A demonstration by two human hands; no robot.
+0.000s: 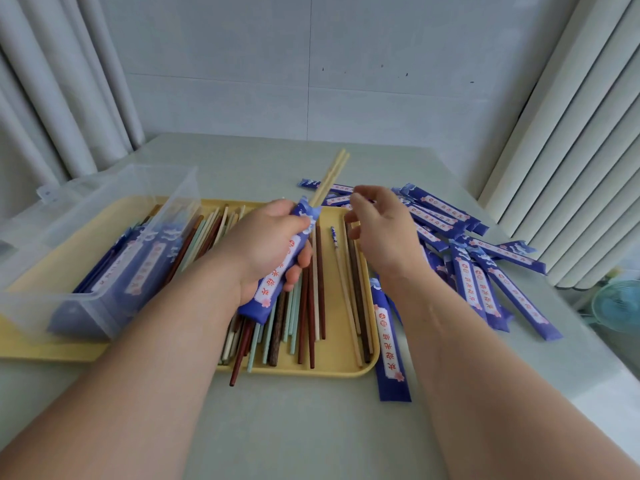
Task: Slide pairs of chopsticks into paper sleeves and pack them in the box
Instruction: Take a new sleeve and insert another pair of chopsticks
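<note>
Our left hand grips a sleeve — pale chopsticks poking out — while our right hand hovers slack, holding nothing.

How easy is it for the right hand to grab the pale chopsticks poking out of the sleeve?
Probably easy, yes: the right hand hovers open just beside the chopsticks, with only air between them, while the left hand holds the sleeve up.

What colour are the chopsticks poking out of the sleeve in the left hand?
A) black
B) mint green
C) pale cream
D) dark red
C: the chopsticks sticking out of the blue sleeve that the left hand grips are pale cream.
</note>
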